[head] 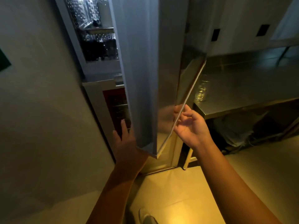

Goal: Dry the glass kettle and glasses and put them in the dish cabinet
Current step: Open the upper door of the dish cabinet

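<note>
The dish cabinet (84, 62) is showing glassware (98, 41) on its shelves, beside a grey door (137, 70). A glass (201, 89) is standing on the steel desk (250, 88). The left hand (124, 136), fingers straight, is pressing the grey door; the right hand (191, 126) is pinching a thin door (187, 101) by its edge.

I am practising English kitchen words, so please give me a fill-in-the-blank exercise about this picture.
1. Both doors of the cabinet stand ___.
2. The right hand pinches the ___ of the right door.
3. The left hand touches the left door with ___ fingers.
4. A glass stands on the steel ___.
Missing: open; edge; straight; counter.
</note>
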`<state>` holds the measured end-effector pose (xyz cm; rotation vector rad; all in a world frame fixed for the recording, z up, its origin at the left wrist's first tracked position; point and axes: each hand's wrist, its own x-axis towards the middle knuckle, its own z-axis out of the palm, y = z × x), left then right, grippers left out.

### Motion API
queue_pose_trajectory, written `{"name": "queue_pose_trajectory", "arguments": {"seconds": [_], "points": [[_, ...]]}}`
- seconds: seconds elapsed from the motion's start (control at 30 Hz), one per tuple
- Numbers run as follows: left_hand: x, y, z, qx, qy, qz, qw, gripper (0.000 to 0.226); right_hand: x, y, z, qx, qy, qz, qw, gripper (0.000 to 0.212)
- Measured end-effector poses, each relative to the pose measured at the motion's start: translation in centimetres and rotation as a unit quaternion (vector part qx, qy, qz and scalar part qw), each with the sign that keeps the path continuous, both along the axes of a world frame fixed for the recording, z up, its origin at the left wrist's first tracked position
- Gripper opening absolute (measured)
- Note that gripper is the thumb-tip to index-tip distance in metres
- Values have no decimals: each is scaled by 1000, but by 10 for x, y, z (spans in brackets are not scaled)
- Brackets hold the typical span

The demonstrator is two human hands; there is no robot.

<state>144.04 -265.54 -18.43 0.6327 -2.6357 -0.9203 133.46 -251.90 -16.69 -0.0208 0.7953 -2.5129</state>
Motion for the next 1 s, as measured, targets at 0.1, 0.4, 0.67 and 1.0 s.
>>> {"name": "queue_pose_trajectory", "arguments": {"seconds": [0.1, 0.4, 0.67, 1.0], "points": [[-7, 6, 3, -210, -108, -89, 968, 65, 5, 21, -2, 0, 1, -47, 999, 34], [-11, 19, -3, -294, -111, -146, 938, 66, 13, 39, -49, 224, 172, -43, 958, 71], [-16, 18, 0, -278, -112, -148, 943, 65, 20, 39, -29, 470, 421, -143, 763, 35], [-29, 17, 4, -294, -130, -142, 936, 64, -13, 58, -23, 603, 511, -152, 594, 57]]}}
